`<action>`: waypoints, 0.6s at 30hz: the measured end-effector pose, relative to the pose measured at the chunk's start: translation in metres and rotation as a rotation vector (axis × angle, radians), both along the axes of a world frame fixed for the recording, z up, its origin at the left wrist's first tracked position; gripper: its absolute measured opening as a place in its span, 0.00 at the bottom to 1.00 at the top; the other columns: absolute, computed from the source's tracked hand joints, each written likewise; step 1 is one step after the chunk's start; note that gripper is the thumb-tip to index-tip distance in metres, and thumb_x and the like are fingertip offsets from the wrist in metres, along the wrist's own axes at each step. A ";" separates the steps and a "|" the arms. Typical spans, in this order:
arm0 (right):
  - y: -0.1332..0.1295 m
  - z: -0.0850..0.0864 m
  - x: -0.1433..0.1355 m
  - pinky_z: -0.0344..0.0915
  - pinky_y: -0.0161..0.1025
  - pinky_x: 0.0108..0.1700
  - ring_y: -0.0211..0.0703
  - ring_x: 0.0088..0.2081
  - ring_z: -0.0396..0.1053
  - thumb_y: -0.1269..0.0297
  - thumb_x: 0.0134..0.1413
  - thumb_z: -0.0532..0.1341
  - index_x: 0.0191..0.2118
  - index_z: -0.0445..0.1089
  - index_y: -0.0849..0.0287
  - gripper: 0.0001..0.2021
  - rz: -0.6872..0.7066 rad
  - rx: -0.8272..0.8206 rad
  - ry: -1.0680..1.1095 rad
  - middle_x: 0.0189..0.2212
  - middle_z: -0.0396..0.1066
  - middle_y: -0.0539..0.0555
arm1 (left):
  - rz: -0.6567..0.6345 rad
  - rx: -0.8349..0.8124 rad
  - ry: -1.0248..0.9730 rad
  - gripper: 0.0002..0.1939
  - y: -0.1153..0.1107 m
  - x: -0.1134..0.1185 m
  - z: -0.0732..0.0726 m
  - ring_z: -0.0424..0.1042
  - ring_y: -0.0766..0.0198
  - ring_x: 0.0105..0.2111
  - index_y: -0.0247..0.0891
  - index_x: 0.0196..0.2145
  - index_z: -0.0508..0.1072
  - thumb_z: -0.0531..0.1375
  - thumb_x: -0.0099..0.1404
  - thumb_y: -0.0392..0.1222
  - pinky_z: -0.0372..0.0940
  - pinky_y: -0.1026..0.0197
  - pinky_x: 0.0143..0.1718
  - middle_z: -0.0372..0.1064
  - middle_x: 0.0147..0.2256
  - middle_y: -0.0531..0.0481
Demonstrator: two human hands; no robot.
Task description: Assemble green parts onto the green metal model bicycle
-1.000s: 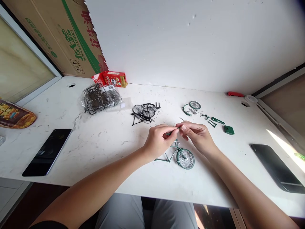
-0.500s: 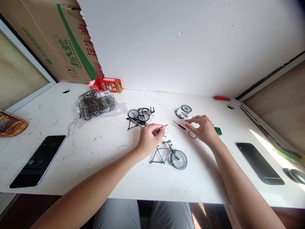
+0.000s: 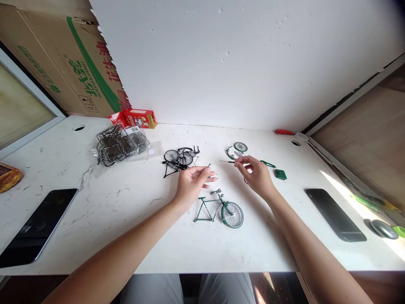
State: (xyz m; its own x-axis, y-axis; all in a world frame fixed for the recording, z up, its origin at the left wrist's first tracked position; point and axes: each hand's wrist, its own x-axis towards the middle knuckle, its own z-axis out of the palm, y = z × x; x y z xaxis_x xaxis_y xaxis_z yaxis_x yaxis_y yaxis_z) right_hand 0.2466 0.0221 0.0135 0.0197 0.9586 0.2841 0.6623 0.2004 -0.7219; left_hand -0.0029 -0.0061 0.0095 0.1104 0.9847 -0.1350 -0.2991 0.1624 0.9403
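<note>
My left hand (image 3: 191, 183) pinches a tiny dark green part (image 3: 209, 165) between thumb and fingertips; its exact kind is too small to make out. Between the thumb and fingers of my right hand (image 3: 257, 177) is a small screwdriver (image 3: 232, 162) with a black handle, its thin shaft pointing left toward the other hand. Below both hands, a green model bicycle frame (image 3: 205, 201) lies flat with its front wheel (image 3: 233, 215) and handlebar attached. Beyond my right hand lie a loose wheel (image 3: 241, 147) and a curved green piece (image 3: 229, 153).
Black model bicycle parts (image 3: 179, 158) lie left of centre. Behind them are a bag of dark parts (image 3: 118, 145) and a red box (image 3: 142, 118). Phones lie at left (image 3: 41, 223) and right (image 3: 335, 215), near a mouse (image 3: 383, 229). A green block (image 3: 280, 174) sits right of my hand.
My right hand has picked up the screwdriver from the table and moved left with it. My left hand still pinches the small part, its lower fingers now more spread. The view has shifted slightly.
</note>
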 end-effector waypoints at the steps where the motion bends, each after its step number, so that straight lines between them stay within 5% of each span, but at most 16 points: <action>1: -0.003 0.000 -0.005 0.76 0.48 0.37 0.47 0.34 0.76 0.49 0.64 0.67 0.44 0.80 0.56 0.15 -0.013 0.011 0.099 0.42 0.82 0.59 | -0.005 -0.007 0.003 0.22 -0.001 0.000 0.000 0.86 0.49 0.41 0.33 0.45 0.81 0.72 0.65 0.55 0.68 0.66 0.26 0.84 0.45 0.33; 5: -0.015 -0.001 -0.024 0.80 0.47 0.35 0.46 0.34 0.79 0.50 0.56 0.74 0.40 0.83 0.54 0.14 -0.015 0.093 0.360 0.42 0.83 0.57 | -0.018 -0.040 -0.003 0.21 -0.003 0.001 -0.001 0.86 0.47 0.43 0.33 0.46 0.81 0.72 0.65 0.54 0.51 0.69 0.18 0.83 0.48 0.32; 8: -0.024 0.001 -0.036 0.82 0.47 0.34 0.46 0.34 0.80 0.54 0.56 0.75 0.39 0.83 0.54 0.11 0.009 0.142 0.455 0.39 0.83 0.55 | -0.024 -0.052 -0.056 0.21 -0.004 0.002 -0.001 0.86 0.46 0.44 0.34 0.44 0.81 0.74 0.63 0.53 0.48 0.67 0.18 0.83 0.49 0.32; 15: -0.032 0.010 -0.046 0.83 0.43 0.33 0.52 0.40 0.85 0.57 0.60 0.74 0.39 0.79 0.56 0.09 0.045 0.142 0.573 0.35 0.83 0.55 | -0.005 -0.064 -0.133 0.22 -0.005 0.002 0.000 0.85 0.46 0.45 0.34 0.43 0.79 0.75 0.61 0.54 0.62 0.64 0.27 0.82 0.52 0.33; 18: -0.033 0.008 -0.047 0.83 0.43 0.34 0.53 0.42 0.85 0.56 0.60 0.74 0.40 0.80 0.56 0.10 0.063 0.069 0.612 0.35 0.84 0.56 | -0.012 -0.069 -0.207 0.21 -0.006 0.004 0.000 0.84 0.47 0.49 0.34 0.42 0.78 0.76 0.61 0.52 0.74 0.56 0.44 0.82 0.52 0.33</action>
